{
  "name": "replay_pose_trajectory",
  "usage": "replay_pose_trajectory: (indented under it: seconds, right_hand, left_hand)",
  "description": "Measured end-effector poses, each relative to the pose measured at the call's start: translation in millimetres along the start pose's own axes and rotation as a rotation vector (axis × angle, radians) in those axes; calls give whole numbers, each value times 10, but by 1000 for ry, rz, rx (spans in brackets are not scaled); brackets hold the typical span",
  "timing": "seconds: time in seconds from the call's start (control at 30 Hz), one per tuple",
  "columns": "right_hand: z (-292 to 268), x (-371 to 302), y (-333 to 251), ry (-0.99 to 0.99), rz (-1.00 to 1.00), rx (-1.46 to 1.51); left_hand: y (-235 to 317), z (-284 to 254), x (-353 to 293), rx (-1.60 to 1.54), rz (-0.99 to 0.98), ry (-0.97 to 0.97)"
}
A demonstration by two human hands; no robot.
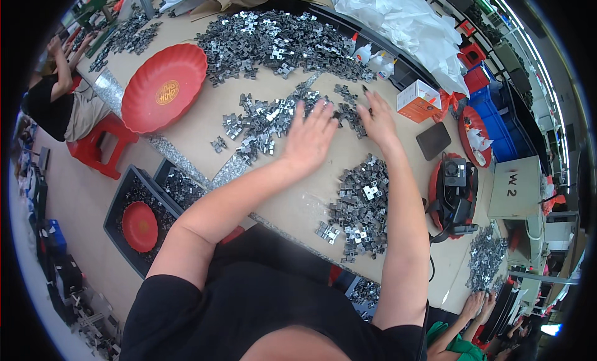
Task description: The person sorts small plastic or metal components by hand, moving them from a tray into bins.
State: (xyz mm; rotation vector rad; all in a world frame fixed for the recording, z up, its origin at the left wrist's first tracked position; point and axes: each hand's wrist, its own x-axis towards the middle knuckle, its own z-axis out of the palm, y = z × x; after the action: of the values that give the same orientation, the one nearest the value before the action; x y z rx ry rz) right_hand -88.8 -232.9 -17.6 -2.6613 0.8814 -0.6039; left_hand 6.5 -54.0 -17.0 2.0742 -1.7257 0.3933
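Small grey metal clips (255, 121) lie in a loose spread on the table in front of me. My left hand (311, 137) rests flat over the right side of this spread, fingers stretched and apart. Just to its right, my right hand (378, 120) reaches over a smaller cluster of clips (351, 115), its thumb and fingers apart and nothing visibly held. Whatever lies beneath the palms is hidden. Nearer to me, beside my right forearm, sits another heap of clips (364, 202). A large heap (273, 44) covers the far part of the table.
A big red scalloped tray (140, 106) stands at the left. Below it, a grey bin (118, 218) holds clips and a red bowl (140, 227). At the right are an orange-white box (418, 101), a dark flat pad (433, 141) and blue crates (491, 112). Other people work at far left and lower right.
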Motion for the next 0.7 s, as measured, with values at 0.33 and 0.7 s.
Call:
replay_pose_trajectory:
  seconds: [0.33,0.7]
  right_hand:
    - [70,-195,-685,-338,114,-88]
    - [-143,-700,-1199,-442,8,17]
  left_hand:
    - [-425,-179,-123,114,-27,-148]
    - [-562,-249,77,81,-122,-212]
